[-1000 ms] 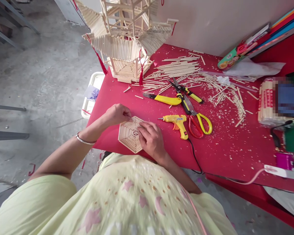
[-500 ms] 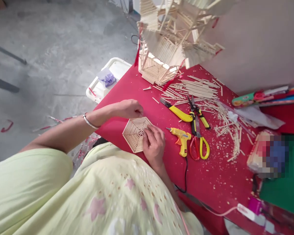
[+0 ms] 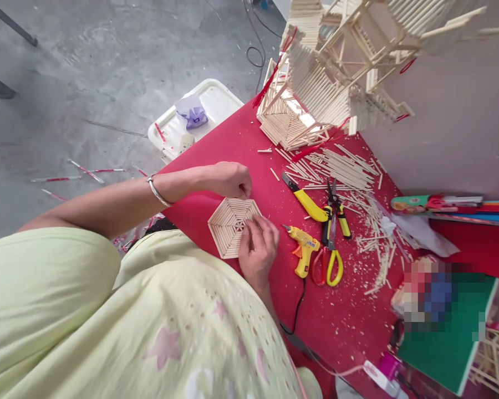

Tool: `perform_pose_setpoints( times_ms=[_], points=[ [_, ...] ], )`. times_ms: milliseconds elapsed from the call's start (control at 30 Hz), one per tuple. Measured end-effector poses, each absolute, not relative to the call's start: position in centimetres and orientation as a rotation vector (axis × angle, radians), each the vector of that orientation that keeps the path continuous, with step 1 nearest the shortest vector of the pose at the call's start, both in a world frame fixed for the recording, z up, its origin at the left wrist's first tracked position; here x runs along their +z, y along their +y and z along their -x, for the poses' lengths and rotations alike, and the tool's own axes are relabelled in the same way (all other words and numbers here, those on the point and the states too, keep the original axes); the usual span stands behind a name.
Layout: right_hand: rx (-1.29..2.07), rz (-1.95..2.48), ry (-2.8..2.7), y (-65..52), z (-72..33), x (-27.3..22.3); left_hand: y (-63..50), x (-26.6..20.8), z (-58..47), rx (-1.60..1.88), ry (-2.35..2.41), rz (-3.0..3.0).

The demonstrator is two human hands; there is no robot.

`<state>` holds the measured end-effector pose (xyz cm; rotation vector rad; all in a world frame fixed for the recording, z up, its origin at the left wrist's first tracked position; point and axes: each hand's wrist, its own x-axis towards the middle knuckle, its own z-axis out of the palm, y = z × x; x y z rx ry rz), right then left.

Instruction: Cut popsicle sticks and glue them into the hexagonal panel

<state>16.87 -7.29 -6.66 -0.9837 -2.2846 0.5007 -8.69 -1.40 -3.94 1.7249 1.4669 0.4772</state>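
A hexagonal panel (image 3: 227, 230) of thin wooden sticks, laid in rings around a spoked centre, lies near the red table's front edge. My right hand (image 3: 258, 249) grips its right side, fingertips pinched over the sticks. My left hand (image 3: 232, 178), with a silver bangle at the wrist, is closed just above the panel's upper edge; whether it holds anything is hidden. To the right lies a yellow glue gun (image 3: 303, 249). Beside it are red-and-yellow-handled scissors (image 3: 332, 257), black-and-yellow pliers (image 3: 343, 219) and a yellow utility knife (image 3: 307, 202).
A tiered stick-built model (image 3: 328, 77) with red tassels stands at the table's far end. Loose sticks (image 3: 341, 166) and scraps spread before it. A white lid-like tray (image 3: 220, 102) sits beyond the left edge. The glue gun's black cord (image 3: 297, 310) runs over the front edge.
The camera view has turned, so the tools and model appear shifted. My left hand sits slightly closer to the panel's upper edge; my right hand keeps its grip.
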Motion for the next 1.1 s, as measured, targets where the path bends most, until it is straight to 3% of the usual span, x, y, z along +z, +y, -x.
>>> perform_pose_setpoints(
  times_ms=[700,933,1100],
  points=[
    [0.484,1.053,-2.278,-7.6,-16.7,-6.3,-2.3,-3.5,7.6,0.345,1.647,-1.818],
    [0.483,1.049,-2.383,-7.1,-17.6,-4.0,-1.6,-4.9,8.1,0.304,1.728,-1.705],
    [0.173,1.522,-2.140,-4.4,-24.8,-1.4,-1.8,-4.7,7.6,0.292,1.734,-1.665]
  ],
)
